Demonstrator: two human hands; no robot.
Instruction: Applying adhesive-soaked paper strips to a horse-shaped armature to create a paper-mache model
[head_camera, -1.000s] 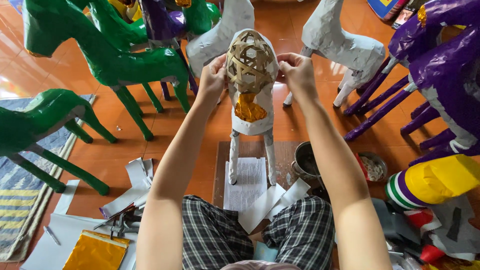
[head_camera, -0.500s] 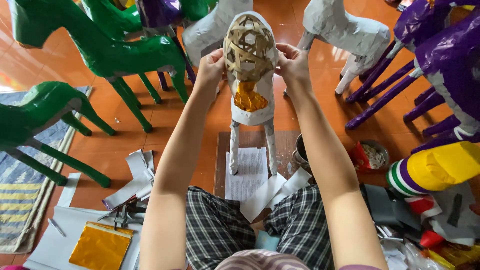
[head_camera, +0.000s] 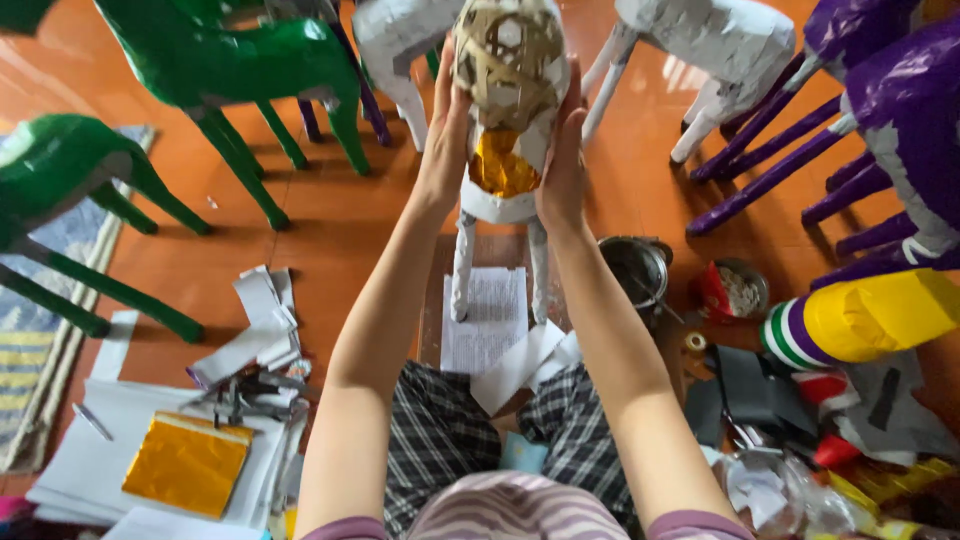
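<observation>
- Centrally, a papier-mâché animal figure (head_camera: 505, 130) stands on thin white legs over a printed paper sheet (head_camera: 485, 320) on the orange tiled floor (head_camera: 330, 215); its woven strip frame shows bare at the top, with white paper skin and a crinkled gold foil patch below.
- Left hand (head_camera: 445, 140) lies flat against the figure's left flank, fingers pointing up.
- Right hand (head_camera: 562, 160) presses the opposite flank, so both palms clamp the body between them.
- Glossy green figures (head_camera: 240, 60) stand toward the floor's left edge, purple ones (head_camera: 880, 100) toward its right.
- A gold foil sheet (head_camera: 185, 465) lies on white paper near the lower left corner.
- A round metal pot (head_camera: 635, 270) sits just right of the right forearm.
</observation>
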